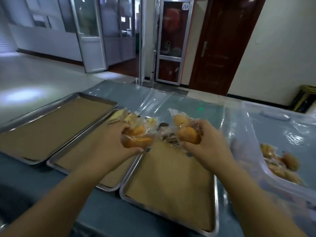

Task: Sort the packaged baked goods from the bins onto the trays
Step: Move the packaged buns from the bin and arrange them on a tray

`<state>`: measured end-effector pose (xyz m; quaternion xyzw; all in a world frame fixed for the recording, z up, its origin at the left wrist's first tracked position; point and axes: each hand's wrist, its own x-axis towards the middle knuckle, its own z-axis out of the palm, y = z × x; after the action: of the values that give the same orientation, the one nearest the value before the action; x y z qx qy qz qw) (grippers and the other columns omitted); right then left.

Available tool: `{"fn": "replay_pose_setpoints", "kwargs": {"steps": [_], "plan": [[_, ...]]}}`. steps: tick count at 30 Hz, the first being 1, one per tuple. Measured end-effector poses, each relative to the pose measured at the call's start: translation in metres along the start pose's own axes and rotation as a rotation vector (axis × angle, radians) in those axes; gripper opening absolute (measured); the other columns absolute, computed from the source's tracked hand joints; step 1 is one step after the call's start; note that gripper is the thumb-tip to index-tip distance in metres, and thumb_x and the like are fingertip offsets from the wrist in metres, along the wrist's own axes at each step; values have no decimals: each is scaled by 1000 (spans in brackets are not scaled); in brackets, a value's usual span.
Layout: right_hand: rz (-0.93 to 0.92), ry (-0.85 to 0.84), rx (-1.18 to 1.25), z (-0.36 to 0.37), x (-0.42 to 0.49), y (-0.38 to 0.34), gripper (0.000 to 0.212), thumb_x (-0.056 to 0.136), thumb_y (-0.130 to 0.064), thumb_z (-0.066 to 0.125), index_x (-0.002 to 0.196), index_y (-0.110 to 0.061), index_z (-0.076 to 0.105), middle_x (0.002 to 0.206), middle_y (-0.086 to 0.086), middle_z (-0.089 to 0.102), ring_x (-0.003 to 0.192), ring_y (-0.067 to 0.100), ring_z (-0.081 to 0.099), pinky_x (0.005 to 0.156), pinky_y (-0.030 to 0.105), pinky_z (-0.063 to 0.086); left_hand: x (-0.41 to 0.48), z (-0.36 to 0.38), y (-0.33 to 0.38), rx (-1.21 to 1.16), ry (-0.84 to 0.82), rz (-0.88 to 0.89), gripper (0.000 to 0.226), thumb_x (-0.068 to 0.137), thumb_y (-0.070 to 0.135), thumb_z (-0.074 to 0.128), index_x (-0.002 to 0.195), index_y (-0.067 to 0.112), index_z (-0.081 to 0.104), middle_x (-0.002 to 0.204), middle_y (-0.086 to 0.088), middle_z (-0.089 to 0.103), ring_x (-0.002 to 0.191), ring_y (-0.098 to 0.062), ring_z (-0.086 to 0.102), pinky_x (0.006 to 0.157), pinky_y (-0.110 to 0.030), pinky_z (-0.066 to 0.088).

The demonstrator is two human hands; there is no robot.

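Note:
My left hand (pixel 112 144) grips a clear packet of golden buns (pixel 136 139) above the far end of the middle tray (pixel 68 165). My right hand (pixel 205 142) grips another packet of golden buns (pixel 186 129) over the far end of the right tray (pixel 171 199). Both trays are lined with brown paper. Several wrapped pastries (pixel 126 116) lie at the far end of the middle tray. At the right, a clear plastic bin (pixel 248 151) holds several more packaged buns (pixel 280 165).
A third paper-lined metal tray (pixel 51 120) lies at the left on the blue-grey table (pixel 196 103). Loose clear plastic film (pixel 157 100) lies across the table behind the trays. A brown door and a glass door stand beyond the table.

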<state>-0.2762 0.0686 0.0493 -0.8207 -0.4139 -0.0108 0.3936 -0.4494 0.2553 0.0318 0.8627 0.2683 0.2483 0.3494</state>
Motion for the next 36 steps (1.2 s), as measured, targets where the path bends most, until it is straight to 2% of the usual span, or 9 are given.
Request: {"fn": "replay_pose_setpoints", "kwargs": {"steps": [4,8,14,17,19,21,25,31,36], "plan": [[9,-135,-27,65,6,-22,43,69,-34,75,97,-42,43,78,-14,59,61,3,63,57,35,57,-9,-26,-56,-22,0,-114,54,55,41,86,97,41,53,80,23,64,75,12,59,60,-11,37],[41,-247,-52,122,25,-37,41,67,-38,75,90,-40,41,71,-16,59,60,-14,57,49,23,47,-1,-51,-110,67,-5,-208,68,52,53,82,111,35,52,96,12,66,89,-5,61,79,-34,50],[109,-314,37,209,79,-57,43,68,-36,78,92,-36,43,74,-16,56,56,-11,58,43,10,41,44,-92,-184,202,44,-204,63,56,52,81,107,37,47,88,15,54,72,7,47,56,-12,29],[136,-320,73,253,119,-69,60,68,-43,77,117,-33,43,87,-18,56,72,0,58,62,28,52,80,-110,-222,138,48,-240,61,54,42,86,99,37,45,94,12,57,76,1,53,59,-15,38],[156,-323,97,279,145,-77,58,68,-46,75,115,-33,44,89,-15,58,79,7,59,69,38,55,104,-119,-247,29,45,-269,59,51,37,88,93,38,46,96,4,61,80,-11,61,67,-29,51],[184,-324,134,301,168,-83,56,68,-46,75,112,-31,45,90,-12,59,81,11,60,72,41,55,125,-129,-271,16,46,-285,60,46,43,85,92,40,46,95,1,60,80,-15,62,69,-33,51],[224,-339,141,339,205,-94,54,71,-46,74,111,-29,44,87,-10,59,77,10,61,69,41,56,166,-141,-316,14,-18,-346,68,44,54,78,101,40,43,102,1,60,89,-15,62,81,-42,52],[289,-344,90,392,252,-113,55,74,-45,72,114,-23,42,93,-9,61,78,12,62,67,39,55,217,-165,-375,212,-88,-296,77,46,69,69,113,41,42,102,10,59,84,-8,57,73,-35,52],[395,-281,68,442,288,-130,54,74,-41,74,114,-22,42,88,-11,59,72,4,58,53,21,46,276,-183,-428,236,-163,-258,81,55,64,73,121,38,35,110,6,60,89,-14,60,77,-39,53]]}}
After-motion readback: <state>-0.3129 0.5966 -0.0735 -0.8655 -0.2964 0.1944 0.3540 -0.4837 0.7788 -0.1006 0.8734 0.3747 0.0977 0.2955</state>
